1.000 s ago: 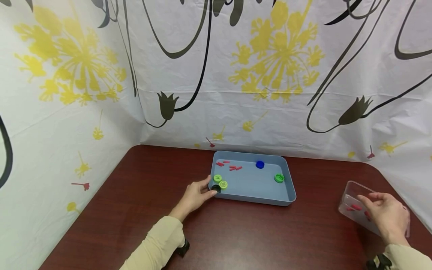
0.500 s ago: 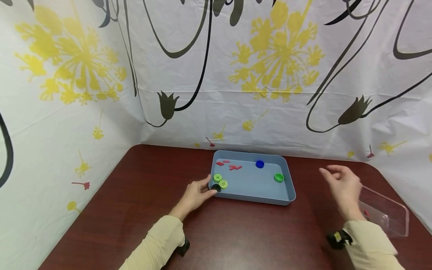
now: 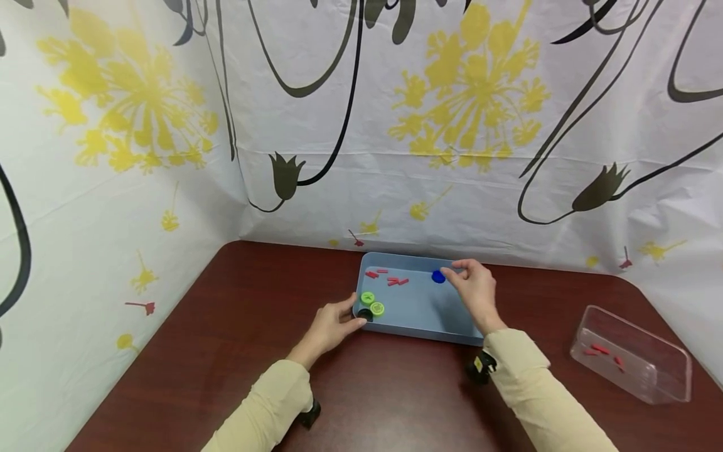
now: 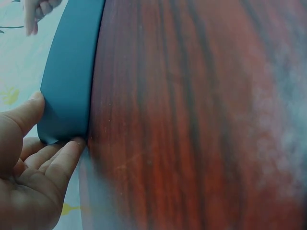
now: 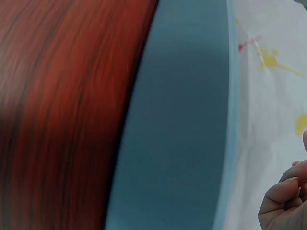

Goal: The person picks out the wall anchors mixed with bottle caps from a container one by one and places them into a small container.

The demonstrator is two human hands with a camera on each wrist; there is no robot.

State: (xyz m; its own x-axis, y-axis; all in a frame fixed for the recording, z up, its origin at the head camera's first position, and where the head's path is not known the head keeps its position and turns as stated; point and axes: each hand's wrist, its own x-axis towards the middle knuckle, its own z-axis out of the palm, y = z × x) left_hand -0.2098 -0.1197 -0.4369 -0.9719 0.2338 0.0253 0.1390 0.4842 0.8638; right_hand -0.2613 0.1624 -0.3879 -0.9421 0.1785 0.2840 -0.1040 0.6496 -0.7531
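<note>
Your right hand is the nearer one to the round, deep-blue plastic cap lying near the far wall of the rectangular grey-blue plastic tray. From that hand the cap sits to the left and slightly farther from you, with your thumb tip right at its edge; you cannot tell from here whether they touch. Being round, the cap has no long axis to match, while the tray's long axis runs left to right across the dark red-brown wood-grain desk.

Your right thumb and forefinger stand only narrowly apart, with nothing visible between them. Your left hand, well apart from the cap, grips the tray's near-left corner, beside a round black piece and two lime-green round caps. Short red sticks lie left of the blue cap; more red pieces lie in the clear plastic box at your right.

You can read no brand, label or writing; the lime-green caps carry raised marks, too small to make out.
</note>
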